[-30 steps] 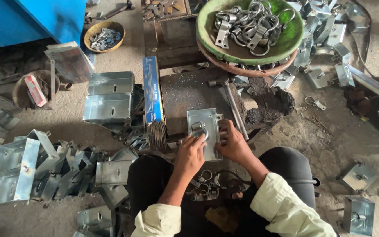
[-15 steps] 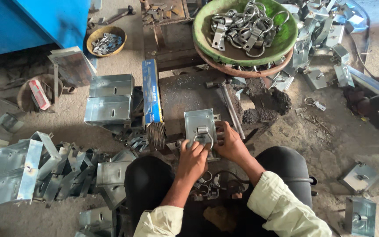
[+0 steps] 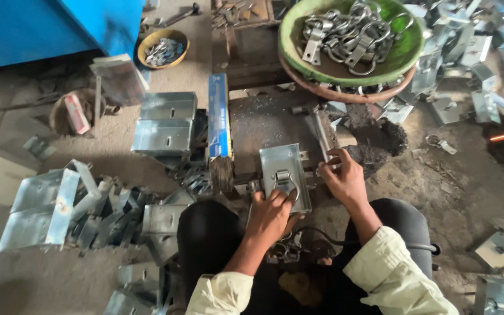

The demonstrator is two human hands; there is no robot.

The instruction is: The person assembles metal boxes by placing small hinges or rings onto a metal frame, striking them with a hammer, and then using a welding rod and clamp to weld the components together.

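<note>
While hands steady it, plate (rectangular) lies lengthwise away.

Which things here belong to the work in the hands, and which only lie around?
In hand:
- left hand on the metal plate with its clasp
- right hand at the hammer

Lying about:
- green bowl of clasps
- yellow bowl
- stacked metal boxes
- blue strip
</note>
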